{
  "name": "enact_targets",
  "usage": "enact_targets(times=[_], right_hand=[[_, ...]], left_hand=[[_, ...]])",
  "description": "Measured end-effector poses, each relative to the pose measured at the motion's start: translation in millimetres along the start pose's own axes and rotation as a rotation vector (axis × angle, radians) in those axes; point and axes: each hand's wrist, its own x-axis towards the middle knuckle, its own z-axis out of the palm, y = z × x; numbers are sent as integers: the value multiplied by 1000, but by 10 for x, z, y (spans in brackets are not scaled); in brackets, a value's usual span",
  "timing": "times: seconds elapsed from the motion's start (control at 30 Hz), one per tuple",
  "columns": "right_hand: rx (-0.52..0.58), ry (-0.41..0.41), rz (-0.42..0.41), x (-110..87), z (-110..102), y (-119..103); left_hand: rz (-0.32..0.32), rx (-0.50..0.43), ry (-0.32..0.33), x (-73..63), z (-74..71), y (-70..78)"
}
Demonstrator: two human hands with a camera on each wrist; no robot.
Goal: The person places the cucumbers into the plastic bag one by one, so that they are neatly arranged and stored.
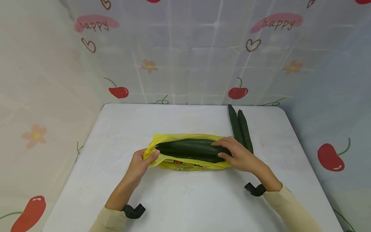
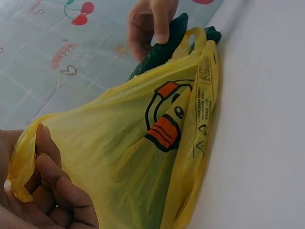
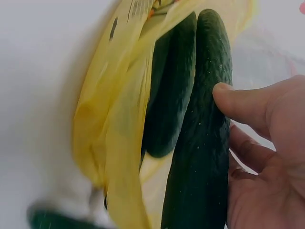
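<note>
A yellow plastic bag [image 1: 194, 167] lies on its side with its mouth gaping, holding dark green cucumbers [image 3: 174, 100]. My left hand [image 1: 142, 162] pinches the bag's edge at its left end, thumb on top; the left wrist view shows the fingers [image 2: 71, 195] curled round the film. At the right end, my right hand [image 1: 242, 156] grips a cucumber [image 3: 202, 133] lying along the bag opening. Its thumb presses on the near side, with the other fingers behind, partly hidden. An orange and black print shows on the bag.
Two more cucumbers [image 1: 236, 124] lie side by side on the white table [image 1: 185, 199], behind my right hand and reaching the back edge. A printed curtain [image 1: 191, 64] hangs behind the table and along both sides. Each wrist wears a black device [image 1: 134, 211].
</note>
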Motion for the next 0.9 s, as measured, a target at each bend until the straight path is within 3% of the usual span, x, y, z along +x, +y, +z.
enact_targets(times=[0.2, 0.4, 0.67, 0.9], right_hand=[[-59, 2, -76, 238, 171, -124], [-73, -29, -84, 392, 353, -219], [-105, -13, -119, 494, 500, -286], [-135, 63, -173, 509, 552, -293]], left_hand=[[19, 2, -6, -11, -16, -10], [32, 5, -20, -13, -26, -8], [25, 15, -25, -12, -19, -9], [33, 2, -16, -4, -21, -29]])
